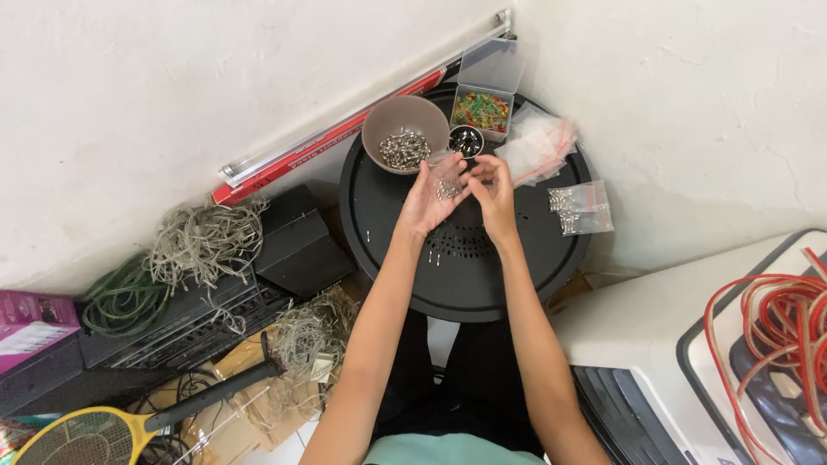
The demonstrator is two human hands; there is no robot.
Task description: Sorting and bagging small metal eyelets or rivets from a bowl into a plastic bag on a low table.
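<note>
My left hand (426,202) holds a small clear plastic bag (448,175) with small metal parts in it, above a round black tabletop (388,258). My right hand (493,191) pinches at the bag's top edge from the right. Just beyond the hands stand a brown bowl (383,125) filled with several small metal parts and a little black cup (466,139) of dark pieces. A few loose metal parts (433,256) lie on the tabletop below my left hand.
A clear box of coloured pieces (482,110) stands open at the back. Empty clear bags (538,142) and filled bags (579,207) lie to the right. Tangled wires (202,241), a black box (297,241) and a yellow racket (77,435) are on the left; red cables (775,319) on the right.
</note>
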